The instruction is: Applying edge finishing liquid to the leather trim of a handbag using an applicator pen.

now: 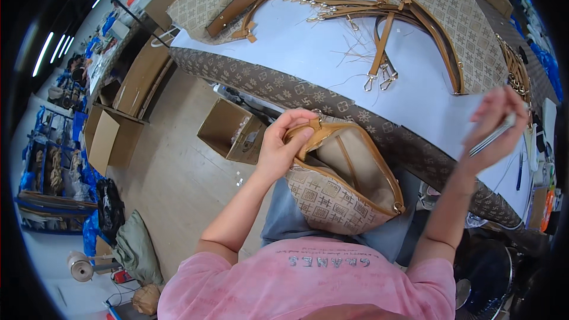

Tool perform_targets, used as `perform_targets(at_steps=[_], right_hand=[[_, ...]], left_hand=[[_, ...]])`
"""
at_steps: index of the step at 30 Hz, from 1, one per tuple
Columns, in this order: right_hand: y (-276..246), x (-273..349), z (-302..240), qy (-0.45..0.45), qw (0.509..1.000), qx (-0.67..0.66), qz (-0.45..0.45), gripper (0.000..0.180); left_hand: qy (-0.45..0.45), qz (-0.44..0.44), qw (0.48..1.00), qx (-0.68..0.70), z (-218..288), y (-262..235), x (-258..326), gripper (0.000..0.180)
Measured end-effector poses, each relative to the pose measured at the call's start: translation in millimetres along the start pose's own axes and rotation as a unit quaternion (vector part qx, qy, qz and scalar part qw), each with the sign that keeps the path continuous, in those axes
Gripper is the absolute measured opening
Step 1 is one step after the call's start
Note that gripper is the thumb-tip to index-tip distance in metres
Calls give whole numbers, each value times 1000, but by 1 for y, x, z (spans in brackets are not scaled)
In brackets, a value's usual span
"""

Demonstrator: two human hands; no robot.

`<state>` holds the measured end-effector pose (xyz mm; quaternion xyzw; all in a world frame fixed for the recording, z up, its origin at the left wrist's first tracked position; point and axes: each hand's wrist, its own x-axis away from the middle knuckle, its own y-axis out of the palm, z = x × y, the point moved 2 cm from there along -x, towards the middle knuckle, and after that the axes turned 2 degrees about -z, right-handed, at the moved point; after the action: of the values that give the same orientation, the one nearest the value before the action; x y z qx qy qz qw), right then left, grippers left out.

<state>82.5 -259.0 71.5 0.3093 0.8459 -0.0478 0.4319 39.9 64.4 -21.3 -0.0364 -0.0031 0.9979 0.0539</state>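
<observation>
"On the floor to the left, a cardboard box (220,124) stands near the left hand (287,142). What does that hand have hold of?"

"A bag (332,201). Thumb and fingers pinch together on its tan-trimmed corner, just beside a metal ring (318,120). The bag rests in the person's lap, over the blue jeans (283,220), with its mouth gaping upward."

"How would it handle?"

"Light and soft, by the look of it: the body slumps over the legs and the sides bow loosely. The tan edging seems firmer, so the rim is probably the best place to take hold, close to the ring, where the left hand has it. Pinching the body alone would likely crumple it. It doesn't look fragile, though the smooth edging might slide under a slack grip."

"And its looks?"

"Beige outside with darker squared motifs, zip teeth at the left of the rim, a plain pale lining with a narrow tan strip inside, and a second metal fitting (398,207) at the right end."

"Further right?"

"Beyond the bag is the white table (284,41), with tan straps (379,9) bunched on it. The right hand (495,127) is raised well apart from the bag, its fingers curled round a slim metallic tool (491,138). Blur hides how tight that grip is, and the tool's exact kind."
</observation>
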Motion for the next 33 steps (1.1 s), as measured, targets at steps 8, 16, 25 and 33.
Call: perform_targets(at_steps=[8,16,25,33], right_hand=[[-196,-42,120,68,818,553,-146,22],[-72,-13,37,83,942,253,-203,16],[89,79,-20,-101,860,23,-500,22],[93,113,-27,-29,857,-139,-495,14]], left_hand=[[111,-94,963,-228,53,-4,-16,33],[86,-53,970,-222,42,19,-15,43],[112,-5,965,-235,37,31,-10,52],[156,-10,953,-258,34,17,-12,31]])
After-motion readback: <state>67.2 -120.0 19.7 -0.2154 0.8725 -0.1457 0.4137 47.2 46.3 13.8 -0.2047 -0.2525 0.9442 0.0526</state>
